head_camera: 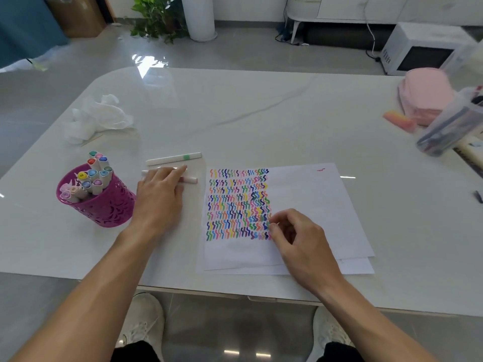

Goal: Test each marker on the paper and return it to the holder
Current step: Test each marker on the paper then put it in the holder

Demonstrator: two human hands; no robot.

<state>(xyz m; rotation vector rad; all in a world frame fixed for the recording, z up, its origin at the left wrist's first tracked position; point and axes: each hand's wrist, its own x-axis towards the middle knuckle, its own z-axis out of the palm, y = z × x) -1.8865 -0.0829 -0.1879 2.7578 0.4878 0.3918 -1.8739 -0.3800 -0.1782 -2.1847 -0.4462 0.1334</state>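
A magenta cut-out holder stands on the left of the table with several capped markers in it. To its right, a white marker with a green band lies flat on the table. My left hand reaches over two more markers, fingers fairly straight, touching a pink-ended marker. White paper lies at centre right, its left half covered with rows of coloured squiggles. My right hand rests on the paper beside the squiggles, fingers loosely curled, with nothing visible in it.
Crumpled white tissue lies at the back left. A pink pouch, an orange-pink eraser and a clear case of pens sit at the right edge. The table's front edge is near my knees.
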